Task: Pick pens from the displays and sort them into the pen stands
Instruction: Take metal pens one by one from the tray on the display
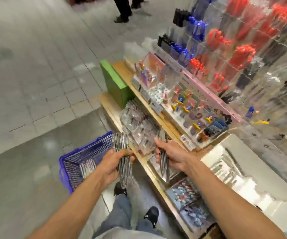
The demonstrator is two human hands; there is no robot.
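My left hand (114,163) grips a thick pen bundle (122,152); my right hand (169,155) clasps fewer pens (163,152) above the shelf's front edge (158,183).

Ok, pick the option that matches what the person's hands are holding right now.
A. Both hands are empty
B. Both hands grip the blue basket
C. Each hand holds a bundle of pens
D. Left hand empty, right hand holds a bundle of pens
C: the left hand is closed round a thick bundle of silvery pens, and the right hand grips a thinner bundle; the blue basket sits below the left hand, ungripped.
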